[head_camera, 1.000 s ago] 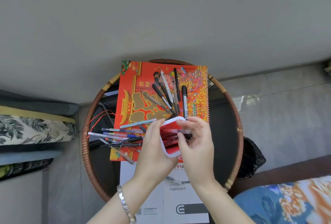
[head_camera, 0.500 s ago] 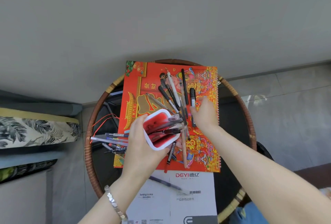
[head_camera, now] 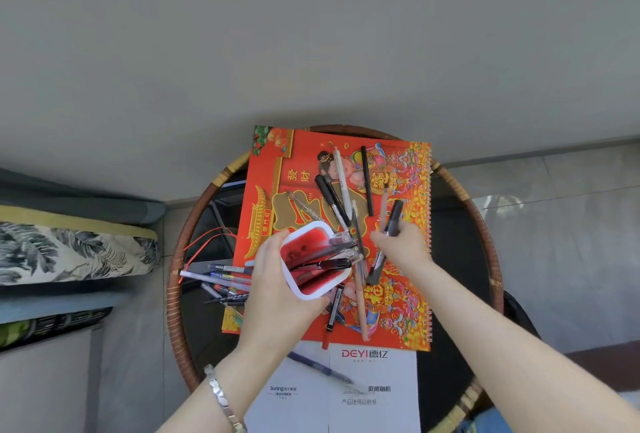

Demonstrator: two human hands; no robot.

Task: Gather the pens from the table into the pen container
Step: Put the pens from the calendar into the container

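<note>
My left hand (head_camera: 277,280) holds a red pen container with a white rim (head_camera: 313,261), tilted so its mouth faces right; several pens stick out of it. My right hand (head_camera: 401,247) is closed around a dark marker (head_camera: 394,212) and a thin pen, just right of the container's mouth. More pens (head_camera: 341,190) lie fanned on the red calendar (head_camera: 408,311) beyond the container. Another bunch of pens (head_camera: 221,276) lies at the calendar's left edge, partly hidden by my left hand. A blue pen (head_camera: 318,368) rests on white leaflets in front.
Everything sits on a round dark table with a woven rim (head_camera: 173,294). White leaflets (head_camera: 374,394) lie at its near edge. A patterned cushion (head_camera: 69,252) is at the left, and a grey wall stands behind the table.
My right hand left the container, reached to the pens on the calendar and closed on a dark marker, lifting it. The container in my left hand shifted slightly left and tilted.
</note>
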